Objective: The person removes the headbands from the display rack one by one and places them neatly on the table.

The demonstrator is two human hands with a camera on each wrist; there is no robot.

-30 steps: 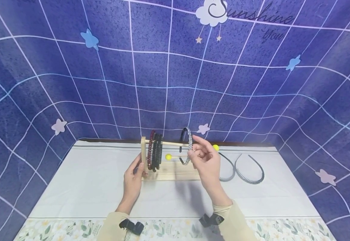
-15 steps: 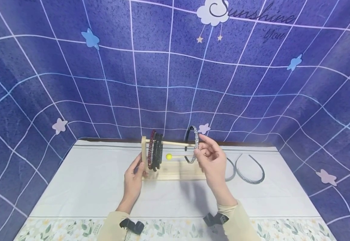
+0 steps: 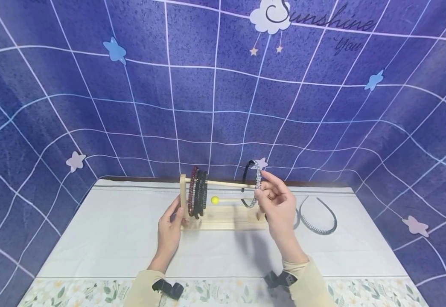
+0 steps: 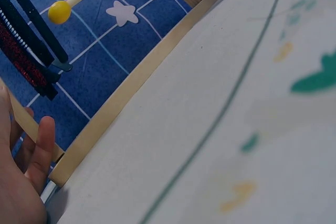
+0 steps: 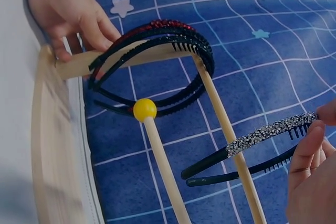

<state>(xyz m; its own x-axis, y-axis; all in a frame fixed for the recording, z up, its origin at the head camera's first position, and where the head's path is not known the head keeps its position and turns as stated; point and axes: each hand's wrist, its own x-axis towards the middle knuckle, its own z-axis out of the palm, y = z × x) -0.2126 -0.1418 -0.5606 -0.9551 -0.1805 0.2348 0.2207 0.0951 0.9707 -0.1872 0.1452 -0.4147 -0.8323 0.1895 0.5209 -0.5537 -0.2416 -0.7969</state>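
Observation:
A wooden headband stand (image 3: 223, 224) lies along the tabletop, with a rod (image 3: 223, 183) running across above its base. My left hand (image 3: 169, 226) holds its left upright (image 3: 182, 198). Several dark headbands (image 5: 207, 61), one with red sparkle, hang bunched on the rod near that upright. Farther right, my right hand (image 3: 280, 207) pinches a black headband with silver rhinestones (image 5: 268, 134); the rod passes between its two arms. A lower peg with a yellow ball tip (image 3: 215, 200) points left. The right hand hides the stand's right end in the head view.
Right of the stand, a dark toothed headband (image 3: 328, 230) lies on the white tablecloth (image 3: 107, 238). Another headband (image 3: 297, 218) beside it is mostly covered by my right hand. A blue grid-patterned curtain (image 3: 192, 94) rises behind and on both sides.
My right hand has moved the rhinestone headband rightward along the rod, away from the bunched ones. The left hand has stayed on the upright.

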